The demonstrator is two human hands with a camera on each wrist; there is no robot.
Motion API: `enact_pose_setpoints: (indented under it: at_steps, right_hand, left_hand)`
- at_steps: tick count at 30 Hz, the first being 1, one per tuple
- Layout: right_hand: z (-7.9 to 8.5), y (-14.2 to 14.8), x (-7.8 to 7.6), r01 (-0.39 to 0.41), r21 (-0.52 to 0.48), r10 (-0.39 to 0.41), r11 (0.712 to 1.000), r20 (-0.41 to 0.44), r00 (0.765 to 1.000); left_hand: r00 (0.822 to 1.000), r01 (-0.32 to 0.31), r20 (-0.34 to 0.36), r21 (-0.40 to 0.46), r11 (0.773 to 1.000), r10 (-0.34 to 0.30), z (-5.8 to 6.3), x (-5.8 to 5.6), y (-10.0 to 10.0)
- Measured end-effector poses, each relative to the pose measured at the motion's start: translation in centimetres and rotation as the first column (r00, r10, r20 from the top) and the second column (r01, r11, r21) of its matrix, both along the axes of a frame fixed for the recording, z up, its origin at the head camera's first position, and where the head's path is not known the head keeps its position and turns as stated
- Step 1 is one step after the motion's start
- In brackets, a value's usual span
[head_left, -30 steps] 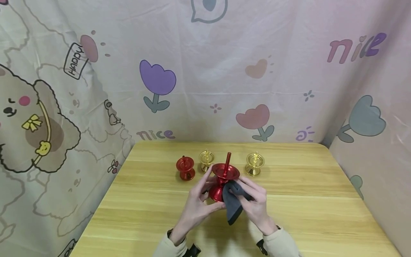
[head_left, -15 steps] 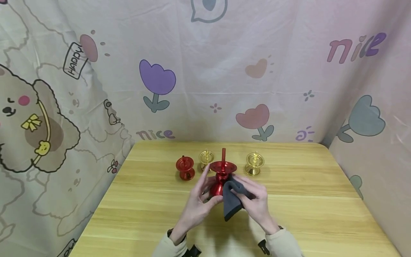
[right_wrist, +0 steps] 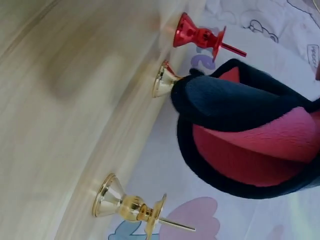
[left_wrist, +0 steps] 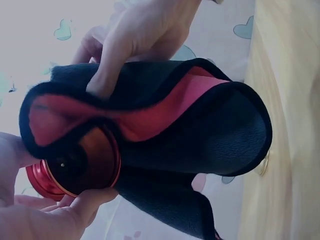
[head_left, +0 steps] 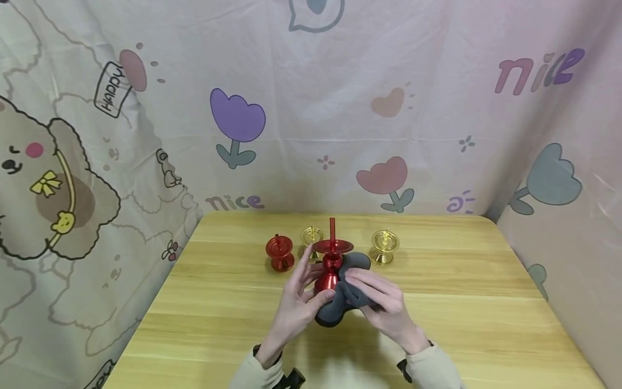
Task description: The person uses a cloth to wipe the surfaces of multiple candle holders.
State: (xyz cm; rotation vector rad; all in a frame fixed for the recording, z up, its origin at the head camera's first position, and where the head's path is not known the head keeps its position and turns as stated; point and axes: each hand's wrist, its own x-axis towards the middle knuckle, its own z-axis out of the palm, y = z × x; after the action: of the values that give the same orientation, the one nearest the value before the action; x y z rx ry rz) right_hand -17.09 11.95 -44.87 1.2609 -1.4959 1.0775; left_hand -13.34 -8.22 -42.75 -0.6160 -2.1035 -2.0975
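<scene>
My left hand (head_left: 297, 308) grips a shiny red candle holder (head_left: 327, 282) by its flared base and lower body, off the table and roughly upright. Its dish and tall pin point up. In my right hand (head_left: 387, 305) is a folded dark grey cloth (head_left: 356, 261), pinched between fingers and thumb and lying along the right side of the candle holder. The left wrist view shows the black-edged cloth (left_wrist: 225, 130) with its pinkish-red lining, partly over the hollow underside of the candle holder (left_wrist: 97, 157). In the right wrist view the cloth (right_wrist: 230, 100) hides the held candle holder.
Farther back on the wooden table (head_left: 466, 324) stand a second red candle holder (head_left: 280, 249), a gold candle holder (head_left: 311, 236) partly behind the held one, and another gold candle holder (head_left: 384, 249) to the right. A printed curtain (head_left: 311, 108) hangs behind the table.
The held candle holder has risen a little in the head view, shifted left and become more upright. The cloth has spread out, with one lobe by the left thumb and another beside the stem.
</scene>
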Motion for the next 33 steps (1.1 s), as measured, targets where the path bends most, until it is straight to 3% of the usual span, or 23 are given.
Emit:
enact_pose_setpoints:
  at_steps: [4,6,9,12,15,19,24,28,33]
  right_hand:
    - [0.2,-0.5,-0.3,0.055,-0.047,-0.058,0.997,-0.066,0.996]
    - [-0.1,-0.7,-0.5,0.044,-0.080,-0.049,0.996,-0.060,0.997]
    - [-0.8,-0.6,-0.5,-0.022,-0.145,0.029,0.989,0.044,0.999]
    - [-1.6,-0.6,-0.5,-0.081,-0.235,0.121,0.969,0.163,0.979]
    - [-1.8,-0.7,-0.4,-0.073,-0.265,0.125,0.961,0.186,0.975]
    - [-1.2,-0.8,-0.4,0.000,-0.203,0.011,0.979,0.054,0.998]
    - [0.0,-1.2,-0.3,0.092,-0.127,-0.108,0.988,-0.125,0.986]
    - [0.6,-1.5,-0.1,0.100,-0.132,-0.118,0.986,-0.143,0.983]
    - [0.7,-1.6,0.0,0.081,-0.153,-0.100,0.985,-0.121,0.988]
  left_hand:
    - [1.000,0.017,-0.024,0.037,0.999,-0.016,-0.1,0.0,0.4]
    - [0.999,0.031,-0.035,0.059,0.998,-0.029,-0.2,0.0,0.5]
    - [0.998,0.058,-0.040,0.097,0.994,-0.055,-0.3,0.0,0.4]
    - [0.996,0.087,-0.020,0.118,0.989,-0.085,-0.2,-0.1,0.3]
    - [0.995,0.097,0.019,0.098,0.990,-0.099,-0.1,-0.1,0.3]
    - [0.996,0.070,0.053,0.035,0.997,-0.071,0.3,-0.1,0.3]
    - [0.998,-0.030,0.048,-0.015,0.999,0.030,0.8,-0.2,0.1]
    - [0.998,-0.055,0.042,-0.011,0.998,0.055,0.9,-0.2,-0.1]
    - [1.000,-0.020,0.019,-0.038,0.999,0.020,0.8,-0.2,-0.4]
